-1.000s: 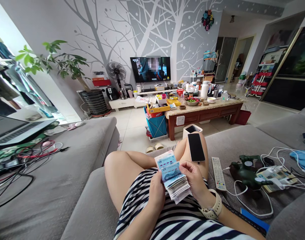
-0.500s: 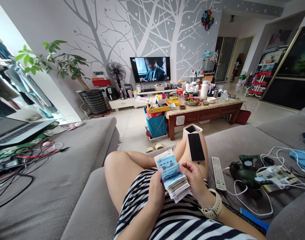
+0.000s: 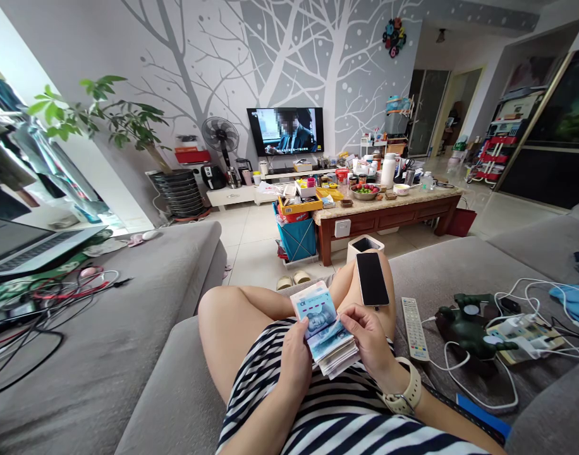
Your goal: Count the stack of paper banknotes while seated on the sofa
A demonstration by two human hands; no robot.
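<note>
Blue-printed paper banknotes (image 3: 318,321) in a thick, bent stack sit between the two hands, the left hand (image 3: 296,355) clasping one side while the right hand (image 3: 366,333) pinches a top note's edge. They should prove light, soft and apt to slide apart, so the side edges suit a firm grip; beyond the right hand lies a flat, black-screened smartphone (image 3: 371,279).

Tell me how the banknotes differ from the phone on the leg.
The banknotes are held by the left hand and the right hand; the phone lies on the right leg. The banknotes show printed blue faces, the phone a plain black screen. The banknotes are many sheets, the phone one slab. Both are oblong.
</note>
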